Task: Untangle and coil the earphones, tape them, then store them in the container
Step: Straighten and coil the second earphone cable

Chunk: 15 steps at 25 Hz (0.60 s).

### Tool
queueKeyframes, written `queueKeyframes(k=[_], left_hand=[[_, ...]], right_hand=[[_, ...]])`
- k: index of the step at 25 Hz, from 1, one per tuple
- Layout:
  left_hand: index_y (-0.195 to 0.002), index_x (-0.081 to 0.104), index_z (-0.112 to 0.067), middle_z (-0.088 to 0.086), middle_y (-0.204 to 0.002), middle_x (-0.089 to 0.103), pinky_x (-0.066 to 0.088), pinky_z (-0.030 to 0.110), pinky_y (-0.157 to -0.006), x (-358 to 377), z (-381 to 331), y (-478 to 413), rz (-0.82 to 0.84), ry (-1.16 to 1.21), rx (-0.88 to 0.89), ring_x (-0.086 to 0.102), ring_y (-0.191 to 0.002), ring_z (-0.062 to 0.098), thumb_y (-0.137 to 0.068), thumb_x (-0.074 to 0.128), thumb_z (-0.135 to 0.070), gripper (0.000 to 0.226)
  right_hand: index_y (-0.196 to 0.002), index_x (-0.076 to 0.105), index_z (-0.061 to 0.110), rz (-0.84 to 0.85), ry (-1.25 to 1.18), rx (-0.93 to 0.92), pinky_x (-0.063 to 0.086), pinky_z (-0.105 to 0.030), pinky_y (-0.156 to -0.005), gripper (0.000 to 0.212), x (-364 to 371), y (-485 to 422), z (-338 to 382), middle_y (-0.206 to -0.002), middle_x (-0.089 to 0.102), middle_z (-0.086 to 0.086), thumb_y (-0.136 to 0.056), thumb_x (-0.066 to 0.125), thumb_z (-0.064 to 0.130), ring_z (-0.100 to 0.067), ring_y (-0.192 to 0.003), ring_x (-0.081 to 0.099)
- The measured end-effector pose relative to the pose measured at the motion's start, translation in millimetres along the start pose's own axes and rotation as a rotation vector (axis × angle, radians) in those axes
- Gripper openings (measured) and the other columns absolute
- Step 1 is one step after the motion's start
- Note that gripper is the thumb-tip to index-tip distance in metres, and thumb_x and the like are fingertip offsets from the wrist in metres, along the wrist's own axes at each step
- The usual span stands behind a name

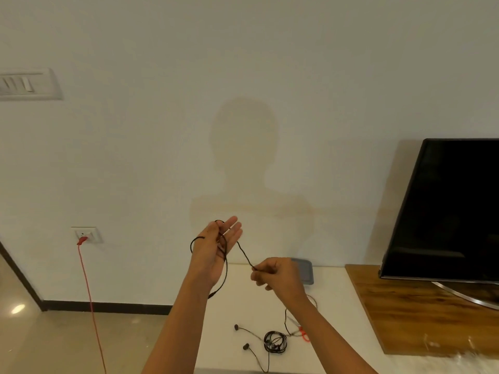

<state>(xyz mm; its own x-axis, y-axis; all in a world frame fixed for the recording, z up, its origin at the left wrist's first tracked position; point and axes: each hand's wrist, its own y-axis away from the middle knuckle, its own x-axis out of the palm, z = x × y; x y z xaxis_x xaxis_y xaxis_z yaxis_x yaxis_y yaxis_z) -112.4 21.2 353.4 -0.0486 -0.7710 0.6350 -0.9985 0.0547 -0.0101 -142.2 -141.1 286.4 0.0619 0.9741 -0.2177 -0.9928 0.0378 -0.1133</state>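
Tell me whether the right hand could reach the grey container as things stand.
Probably yes. The grey container lies on the white table just behind the right hand, with nothing between them. But that hand is pinching the black earphone cable and would have to release it first.

hands: 2, left hand (213,247), right hand (278,276) | earphone sets: 2, held black earphones (244,255), coiled earphones (274,341) on tabletop (224,333) | grey tray (306,271): 1 | television (445,209): 1 | red cable (89,292): 1 | wall sockets: 1, socket (86,234)
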Motion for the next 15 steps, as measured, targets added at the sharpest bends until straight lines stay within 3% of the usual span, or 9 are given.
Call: queueKeyframes(k=[2,3,5,7,9,11,12,13,15], left_hand=[[-0.085,0.052,-0.009,0.002,-0.119,0.069,0.046,0.029,-0.096,-5.9,10.6,-0.9,0.132,-0.32,0.064,0.064,-0.1,0.017,-0.103,0.034,-0.021,0.028],[-0.085,0.051,-0.01,-0.003,-0.119,0.068,0.041,0.024,-0.096,-9.3,14.7,-0.3,0.204,-0.527,0.076,0.061,-0.099,0.013,-0.103,0.035,-0.023,0.027],[-0.086,0.053,-0.011,-0.008,-0.103,0.072,0.044,0.019,-0.085,-12.9,20.8,3.2,0.304,-0.907,0.114,0.062,-0.093,0.007,-0.102,0.037,-0.024,0.027],[-0.084,0.059,-0.018,-0.002,-0.077,0.071,0.047,0.03,-0.074,-16.2,24.1,5.3,0.309,-1.154,0.17,0.063,-0.079,0.013,-0.102,0.038,-0.025,0.028],[-0.075,0.063,-0.022,0.004,-0.071,0.068,0.048,0.037,-0.086,-25.2,22.1,3.7,0.276,-1.224,0.208,0.062,-0.074,0.011,-0.101,0.041,-0.031,0.035],[-0.064,0.057,-0.015,0.004,-0.073,0.066,0.015,0.04,-0.116,-35.8,16.6,0.4,0.267,-1.355,0.255,0.06,-0.082,-0.001,-0.098,0.044,-0.036,0.042],[-0.06,0.051,-0.012,0.004,-0.071,0.065,-0.004,0.039,-0.116,-42.4,14.1,-1.7,0.26,-1.423,0.274,0.057,-0.09,-0.005,-0.096,0.048,-0.038,0.044],[-0.058,0.047,-0.011,0.004,-0.07,0.064,-0.009,0.034,-0.115,-50.4,11.5,-4.6,0.236,-1.445,0.276,0.054,-0.097,-0.006,-0.094,0.052,-0.039,0.046],[-0.056,0.043,-0.014,0.011,-0.071,0.061,0.021,0.013,-0.106,-64.3,-0.9,-2.4,0.103,-1.342,0.223,0.056,-0.088,0.005,-0.087,0.063,-0.04,0.045]], right_hand=[[-0.076,0.074,0.018,0.066,0.077,-0.077,0.046,-0.02,-0.048,0.003,3.0,2.3,11.0,-0.065,0.072,0.003,-0.077,0.076,0.016,-0.008,-0.048,0.06],[-0.077,0.074,0.017,0.089,0.074,-0.116,0.044,-0.019,-0.047,0.002,3.1,2.8,18.2,-0.065,0.071,0.003,-0.079,0.074,0.017,-0.007,-0.045,0.056],[-0.073,0.073,0.017,0.077,0.025,-0.154,0.041,-0.02,-0.046,0.01,0.3,-0.3,31.7,-0.063,0.07,0.002,-0.083,0.071,0.019,-0.007,-0.044,0.049],[-0.069,0.071,0.016,0.065,-0.044,-0.093,0.037,-0.021,-0.046,0.017,-7.9,-6.3,40.0,-0.055,0.063,0.004,-0.085,0.068,0.022,-0.009,-0.045,0.045],[-0.069,0.069,0.012,0.151,-0.083,0.017,0.035,-0.02,-0.046,0.022,-18.6,-9.2,42.7,-0.051,0.053,0.004,-0.087,0.066,0.025,-0.011,-0.045,0.042],[-0.069,0.066,0.013,0.284,-0.04,0.108,0.037,-0.019,-0.049,0.026,-27.7,-7.5,39.9,-0.051,0.048,0.004,-0.089,0.063,0.029,-0.01,-0.046,0.042],[-0.069,0.064,0.014,0.326,-0.021,0.137,0.039,-0.019,-0.052,0.026,-31.2,-5.8,36.7,-0.051,0.045,0.005,-0.09,0.062,0.029,-0.011,-0.048,0.043],[-0.07,0.063,0.014,0.337,-0.026,0.16,0.04,-0.019,-0.055,0.026,-34.9,-4.4,33.4,-0.05,0.041,0.004,-0.091,0.06,0.028,-0.012,-0.049,0.043],[-0.071,0.06,0.014,0.278,-0.105,0.211,0.041,-0.021,-0.059,0.024,-45.1,-3.6,24.7,-0.052,0.035,0.004,-0.092,0.059,0.026,-0.014,-0.052,0.041]])
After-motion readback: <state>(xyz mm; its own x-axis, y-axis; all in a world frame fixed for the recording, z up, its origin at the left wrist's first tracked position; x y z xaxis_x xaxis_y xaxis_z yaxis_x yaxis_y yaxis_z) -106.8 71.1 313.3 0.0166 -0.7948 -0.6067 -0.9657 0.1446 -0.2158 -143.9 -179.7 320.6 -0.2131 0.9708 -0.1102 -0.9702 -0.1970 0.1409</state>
